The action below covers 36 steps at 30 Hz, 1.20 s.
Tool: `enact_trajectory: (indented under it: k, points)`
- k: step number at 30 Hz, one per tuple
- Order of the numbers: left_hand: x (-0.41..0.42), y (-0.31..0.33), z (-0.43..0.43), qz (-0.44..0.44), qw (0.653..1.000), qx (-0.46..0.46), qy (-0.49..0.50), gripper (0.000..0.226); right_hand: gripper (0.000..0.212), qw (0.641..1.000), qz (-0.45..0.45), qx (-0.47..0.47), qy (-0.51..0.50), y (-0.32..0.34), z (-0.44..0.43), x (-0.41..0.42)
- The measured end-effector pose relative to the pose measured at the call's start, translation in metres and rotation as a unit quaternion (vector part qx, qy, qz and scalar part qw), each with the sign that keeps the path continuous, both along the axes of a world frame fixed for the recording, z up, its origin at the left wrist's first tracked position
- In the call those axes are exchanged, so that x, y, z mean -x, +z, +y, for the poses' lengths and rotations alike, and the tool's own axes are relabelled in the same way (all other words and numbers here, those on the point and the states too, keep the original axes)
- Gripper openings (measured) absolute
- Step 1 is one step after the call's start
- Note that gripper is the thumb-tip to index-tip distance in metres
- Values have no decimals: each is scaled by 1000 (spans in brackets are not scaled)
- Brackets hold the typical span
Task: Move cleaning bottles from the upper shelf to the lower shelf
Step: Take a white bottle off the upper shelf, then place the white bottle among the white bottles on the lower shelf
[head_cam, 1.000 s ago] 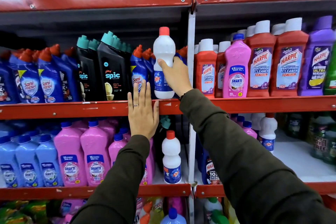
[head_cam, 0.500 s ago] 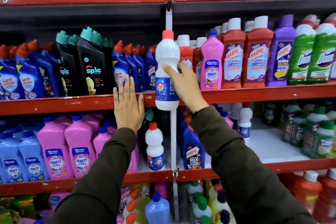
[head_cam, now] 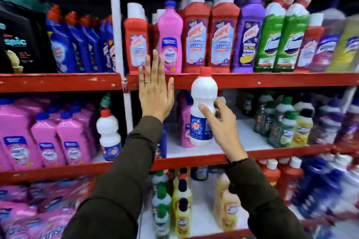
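Note:
My right hand (head_cam: 221,128) grips a white bottle (head_cam: 203,103) with a red cap and a blue label, holding it upright in front of the lower shelf (head_cam: 252,154), below the red edge of the upper shelf (head_cam: 272,79). My left hand (head_cam: 155,91) lies flat with fingers spread against the upper shelf's edge, a ring on one finger. A second white bottle (head_cam: 107,134) with a red cap stands on the lower shelf in the left bay.
The upper shelf carries red, pink, purple and green bottles (head_cam: 196,33) on the right, blue and black ones (head_cam: 77,44) on the left. Pink bottles (head_cam: 48,137) fill the lower left shelf. Dark and yellow bottles (head_cam: 281,122) stand at lower right beside a bare white patch (head_cam: 244,134).
My right hand has carried the white bottle down and rightward, from upper-shelf level to in front of the lower shelf. The view has swung right. My left hand stays on the shelf edge.

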<state>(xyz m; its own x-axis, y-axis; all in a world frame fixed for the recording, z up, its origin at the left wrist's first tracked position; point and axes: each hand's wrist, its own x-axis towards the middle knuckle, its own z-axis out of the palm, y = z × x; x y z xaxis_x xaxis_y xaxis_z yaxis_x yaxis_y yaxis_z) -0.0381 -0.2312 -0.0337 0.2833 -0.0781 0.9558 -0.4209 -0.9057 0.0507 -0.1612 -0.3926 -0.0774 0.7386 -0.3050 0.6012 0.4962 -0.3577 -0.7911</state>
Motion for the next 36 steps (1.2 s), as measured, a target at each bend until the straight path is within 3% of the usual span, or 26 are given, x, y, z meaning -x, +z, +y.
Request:
enact_trajectory:
  k: [7,12,17,24,36]
  points:
    - [-12,-3,-67,16,999,32,14,64,31,999,46,4,-20,-54,-95,-16]
    - [-25,-13,-80,15,999,42,25,64,29,998,62,-19,-20,-83,-132,-49]
    - [-32,-16,-80,-14,998,42,41,63,26,996,67,-37,-39,-96,-153,-88]
    - [-38,-17,-80,-40,997,52,42,63,40,994,94,-21,-57,-107,-172,-140]
    - [-40,-18,-81,-46,996,54,44,62,47,990,122,-7,-69,-123,-178,-171]
